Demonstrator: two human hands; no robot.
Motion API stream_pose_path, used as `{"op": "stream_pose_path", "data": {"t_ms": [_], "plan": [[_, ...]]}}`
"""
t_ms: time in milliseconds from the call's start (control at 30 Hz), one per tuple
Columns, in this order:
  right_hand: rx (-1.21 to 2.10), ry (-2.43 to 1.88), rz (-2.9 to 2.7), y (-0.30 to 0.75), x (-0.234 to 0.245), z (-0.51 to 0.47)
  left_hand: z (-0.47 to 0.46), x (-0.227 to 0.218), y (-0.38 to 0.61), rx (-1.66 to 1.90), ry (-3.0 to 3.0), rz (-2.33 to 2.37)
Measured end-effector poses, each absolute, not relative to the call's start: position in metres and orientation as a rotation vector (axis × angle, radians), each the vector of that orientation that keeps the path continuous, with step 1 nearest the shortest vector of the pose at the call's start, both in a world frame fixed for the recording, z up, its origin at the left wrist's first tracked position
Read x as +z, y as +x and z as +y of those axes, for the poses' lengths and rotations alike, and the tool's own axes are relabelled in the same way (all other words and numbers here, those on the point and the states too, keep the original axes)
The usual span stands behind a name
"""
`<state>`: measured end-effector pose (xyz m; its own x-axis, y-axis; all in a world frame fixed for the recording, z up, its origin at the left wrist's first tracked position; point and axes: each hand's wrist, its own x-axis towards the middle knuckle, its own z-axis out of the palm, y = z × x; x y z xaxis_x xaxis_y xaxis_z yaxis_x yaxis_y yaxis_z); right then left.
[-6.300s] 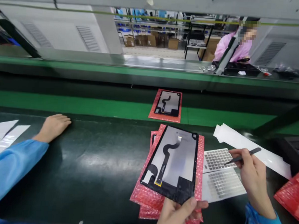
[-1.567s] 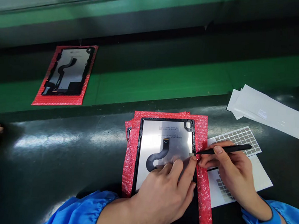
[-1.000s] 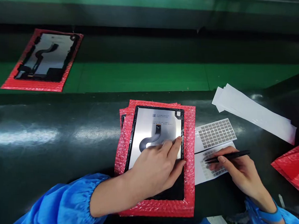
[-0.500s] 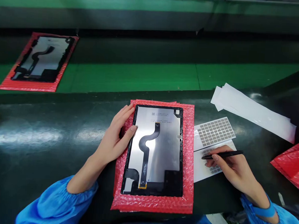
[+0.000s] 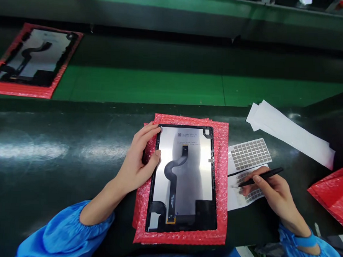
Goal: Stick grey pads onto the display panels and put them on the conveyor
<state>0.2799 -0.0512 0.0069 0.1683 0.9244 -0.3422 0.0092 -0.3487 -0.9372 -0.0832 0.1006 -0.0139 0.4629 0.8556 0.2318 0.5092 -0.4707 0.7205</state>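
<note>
Btm edge of frame: blue sleeves [image 5: 65, 230] enter L and R; a blue wristband [image 5: 305, 241] sits at my R wrist.

Ctr, lower half: LCD panel [image 5: 190, 179], back side up, lies flat on red bubble wrap [image 5: 222, 192], approx. upright in frame. A second red layer shows under the wrap at its L edge. Flex cable [image 5: 172, 193], blk, S-curved, runs up the panel from a yellow-edged connector nr btm. Small grey tab [image 5: 211, 160] sits at the panel's R edge, above mid-height.

My L hand [image 5: 141, 157]: not closed; thumb spread from fingers, fingertips and thumb at the panel's upper L edge.

My R hand [image 5: 271, 191], R of ctr: fingers closed on blk tweezers [image 5: 268, 175], tip pointing L over the lower label sheet [image 5: 236, 201]. Tip contact w/ sheet: cannot tell, blurred. Upper label sheet [image 5: 250, 153], w/ rows of grey rectangles, lies just above it.

Far R of frame: red plastic [image 5: 336, 192]. Above and L of it: overlapping white strips [image 5: 294, 133]. All on the dk green bench [image 5: 56, 187].

Beyond: bright green band [image 5: 145, 87] across frame. Upper L: 2nd panel [image 5: 40, 58] on its own red wrap [image 5: 24, 90], also w/ a curved blk cable. Top edge: green ledge [image 5: 166, 1].
</note>
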Motion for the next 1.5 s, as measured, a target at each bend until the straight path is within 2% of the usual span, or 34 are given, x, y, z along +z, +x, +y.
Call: {"op": "stream_pose_path", "data": {"t_ms": [167, 333, 600, 1500], "plan": [[1.219, -1.504, -0.853, 0.267, 0.029, -0.043, 0.092, -0.014, -0.085, 0.839, 2.132, 1.091], [1.128, -1.531, -1.022, 0.201, 0.054, -0.009, 0.087, -0.018, -0.092, 0.854, 2.099, 0.988], [1.24, -1.465, -1.026, 0.104, 0.038, 0.043, 0.084, -0.028, -0.095, 0.942, 2.006, 0.86], [1.279, -1.568, -1.043, 0.104, 0.026, 0.049, 0.081, -0.023, -0.091, 0.941, 1.909, 0.898]]}}
